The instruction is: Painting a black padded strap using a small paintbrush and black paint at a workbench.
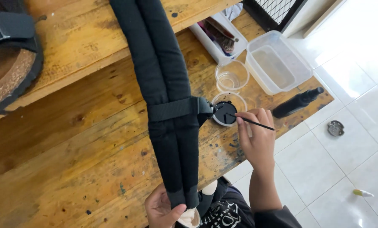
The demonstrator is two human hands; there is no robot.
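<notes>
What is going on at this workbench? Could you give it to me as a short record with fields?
Left hand: grips the near end of a black padded strap
Right hand: holds a thin brush, tip in a small cup of black paint
Surface: worn wooden workbench
Nearby: empty clear cup, clear plastic tub, black bottle, sandal

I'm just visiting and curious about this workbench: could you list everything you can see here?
Padded strap: one, black, lengthwise on the wooden bench.
Paint cup: one, clear with black paint, beside the strap.
Empty cup: one, clear, behind it.
Tub: one, clear, bench corner.
Tray of brushes: one, white.
Bottle: one, black, bench edge.
Sandal: one, dark, upper left.
Left hand: holds strap end.
Right hand: holds thin brush in paint.
</notes>
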